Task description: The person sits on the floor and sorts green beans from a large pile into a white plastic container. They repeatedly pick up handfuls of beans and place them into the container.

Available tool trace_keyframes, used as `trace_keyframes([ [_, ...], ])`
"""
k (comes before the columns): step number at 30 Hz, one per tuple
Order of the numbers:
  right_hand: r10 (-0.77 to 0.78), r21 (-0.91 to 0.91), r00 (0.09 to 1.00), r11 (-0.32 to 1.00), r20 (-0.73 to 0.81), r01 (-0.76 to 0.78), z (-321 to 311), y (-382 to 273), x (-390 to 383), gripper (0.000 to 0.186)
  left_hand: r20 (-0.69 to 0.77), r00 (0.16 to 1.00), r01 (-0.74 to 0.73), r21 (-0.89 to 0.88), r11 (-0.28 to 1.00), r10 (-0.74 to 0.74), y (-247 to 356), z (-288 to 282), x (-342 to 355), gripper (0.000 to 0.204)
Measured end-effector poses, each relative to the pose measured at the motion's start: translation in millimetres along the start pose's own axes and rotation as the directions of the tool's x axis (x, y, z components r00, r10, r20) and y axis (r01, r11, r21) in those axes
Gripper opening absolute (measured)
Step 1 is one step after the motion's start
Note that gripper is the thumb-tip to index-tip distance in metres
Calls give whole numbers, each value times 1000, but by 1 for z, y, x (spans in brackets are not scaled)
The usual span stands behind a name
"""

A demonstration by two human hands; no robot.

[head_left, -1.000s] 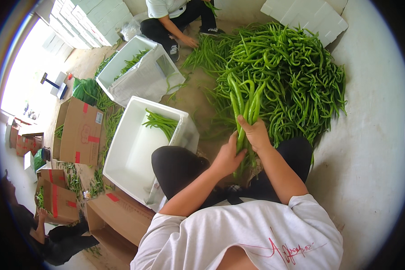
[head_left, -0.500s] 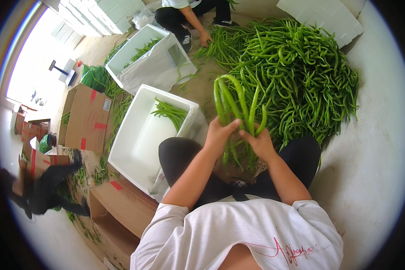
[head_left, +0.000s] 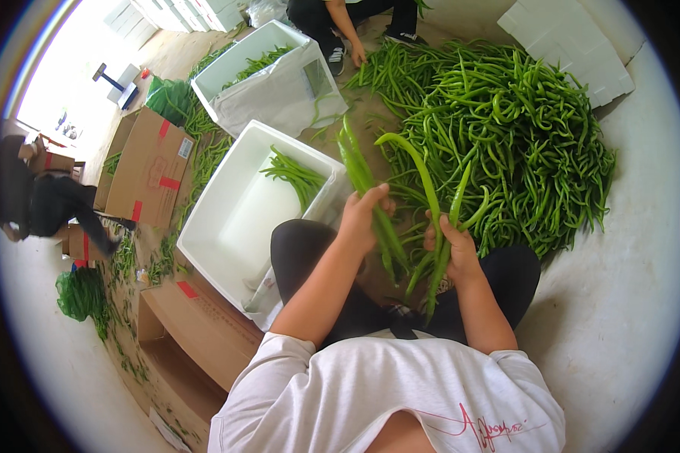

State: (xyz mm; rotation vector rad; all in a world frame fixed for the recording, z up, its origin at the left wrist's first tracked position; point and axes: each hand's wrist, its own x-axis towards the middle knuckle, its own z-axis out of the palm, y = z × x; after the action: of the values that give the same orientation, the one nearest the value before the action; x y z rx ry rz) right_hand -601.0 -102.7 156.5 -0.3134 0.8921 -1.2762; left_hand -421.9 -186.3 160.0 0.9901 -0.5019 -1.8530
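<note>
The person sits on the floor (head_left: pixel 642 302) with knees drawn up, both forearms reaching forward over the lap. The left hand (head_left: pixel 363 219) has its fingers wrapped tight around a small bundle of long green peppers (head_left: pixel 366 189), which stands tilted, tips pointing away and stems hanging below the fist. The right hand (head_left: pixel 453 249) has its fingers clamped on a second clutch of peppers (head_left: pixel 431 204), one of them arching up and over toward the left. The two bunches are held just beside each other above the lap, near the front edge of a large heap of green peppers (head_left: pixel 521 128) spread over the floor.

Just to the left of the left hand stands a white foam box (head_left: pixel 234 226) with a few peppers lying in its far corner. Beyond it sits a second white box (head_left: pixel 272 75), lined and partly filled. Flattened cardboard cartons (head_left: pixel 147 170) lie at the left. At the far edge of the heap, another person's hand (head_left: pixel 357 54) touches the floor.
</note>
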Motion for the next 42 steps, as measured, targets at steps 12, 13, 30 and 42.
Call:
trace_keyframes([
  [12,-474,-436,879,803,-55,406,7,6,-4,34,373,928,20,-104,994,20,10,1,-17,27],
  [13,-542,-590,841,680,-4,436,13,7,-7,33,305,950,-80,23,997,69,7,4,-18,28],
  [30,-654,-603,747,646,-122,467,-22,7,11,36,-91,408,-765,509,395,908,217,-84,-203,31],
  [42,-555,-499,826,745,-95,443,-2,23,21,37,-509,-64,829,451,330,858,153,-322,-450,58],
])
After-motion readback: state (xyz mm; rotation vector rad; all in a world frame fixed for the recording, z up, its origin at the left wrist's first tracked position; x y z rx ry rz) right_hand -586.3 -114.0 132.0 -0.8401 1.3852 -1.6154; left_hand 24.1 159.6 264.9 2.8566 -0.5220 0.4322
